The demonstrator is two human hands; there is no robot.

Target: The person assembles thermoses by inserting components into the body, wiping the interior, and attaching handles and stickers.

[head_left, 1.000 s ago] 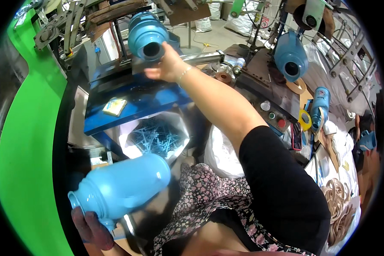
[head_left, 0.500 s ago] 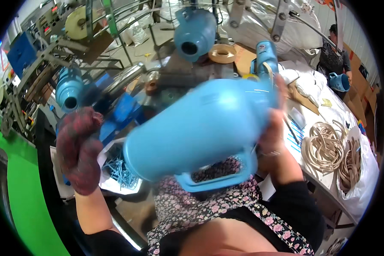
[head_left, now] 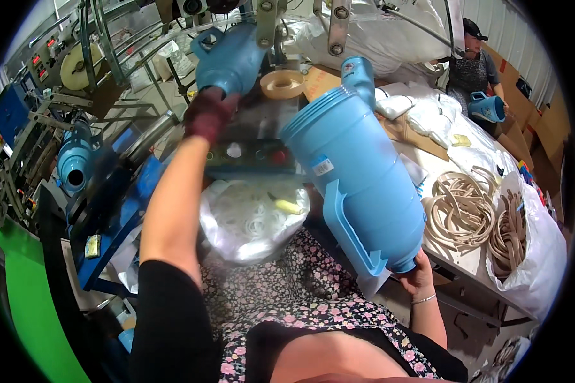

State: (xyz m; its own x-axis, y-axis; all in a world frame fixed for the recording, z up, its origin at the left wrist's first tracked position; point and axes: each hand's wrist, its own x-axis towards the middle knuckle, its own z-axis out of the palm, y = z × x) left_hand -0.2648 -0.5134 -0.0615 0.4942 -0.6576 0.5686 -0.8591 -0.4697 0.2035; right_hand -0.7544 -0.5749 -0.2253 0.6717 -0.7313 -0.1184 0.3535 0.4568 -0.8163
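Observation:
My right hand point(head_left: 417, 274), bare with a bracelet at the wrist, grips the narrow neck of a large blue plastic jug shell point(head_left: 370, 169). This shell is tilted, its wide threaded end up and to the left, its long handle toward me. My left hand point(head_left: 212, 116), in a dark red glove, reaches forward to the narrow mouth of a second blue jug shell point(head_left: 233, 60) on the machine. The glove's fingers look curled round that mouth, partly blurred. Between my arms sits a clear plastic bag point(head_left: 220, 233) of whitish rings, with a small yellow-handled tool point(head_left: 287, 206) on top.
A tape roll point(head_left: 282, 84) and another blue shell point(head_left: 359, 80) stand beyond. Beige cord coils point(head_left: 459, 210) lie on the right-hand table. At left, a further blue shell point(head_left: 75, 163) rests in machinery. A co-worker point(head_left: 476, 70) at far right holds a blue jug point(head_left: 489, 107).
My left hand has moved forward and right to the shell on the machine. My right hand has swung the held shell right, turning its wide end up. My view has shifted rightward.

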